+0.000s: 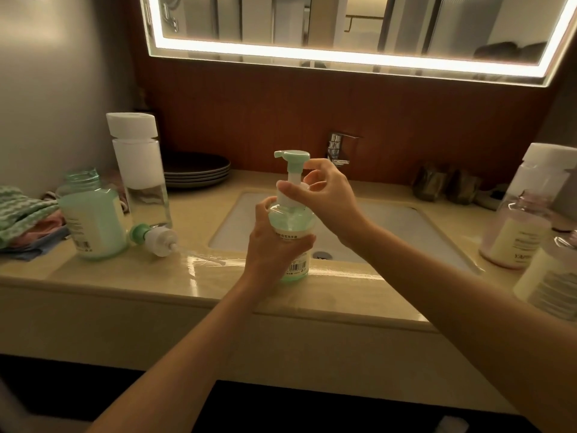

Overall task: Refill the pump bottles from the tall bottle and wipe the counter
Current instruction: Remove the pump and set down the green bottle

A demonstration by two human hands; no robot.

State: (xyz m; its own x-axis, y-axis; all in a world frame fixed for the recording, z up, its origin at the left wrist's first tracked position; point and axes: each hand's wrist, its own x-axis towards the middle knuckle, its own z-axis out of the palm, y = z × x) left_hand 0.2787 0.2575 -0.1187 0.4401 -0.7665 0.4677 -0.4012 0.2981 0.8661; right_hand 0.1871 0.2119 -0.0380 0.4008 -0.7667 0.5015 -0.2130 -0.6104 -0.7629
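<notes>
We see the left hand (273, 245) wrapped round the body of a translucent mint-green plastic pump bottle (292, 221), with its fingers curled across the white label and its thumb up by the shoulder. The bottle stands upright at the front edge of the glossy beige stone counter (125, 276), just in front of the white sink basin (384, 226). The right hand (331, 198) pinches the bottle's white screw collar (285, 198), the thumb lying across it. The forefinger arches up beside the mint-green pump head (292, 157); we cannot tell whether it touches.

To the left of the left hand's fingers, a loose white-and-green pump (156, 237) lies on its side, its clear dip tube pointing toward them. Further left stands an open-necked mint-green bottle (93, 223), and just behind it a tall clear bottle with a white cap (140, 170), partly filled with clear liquid. At the far left lies a heap of folded cloths (22, 217). Well to the right of the right hand's fingers stand pale pink bottles (515, 235).
</notes>
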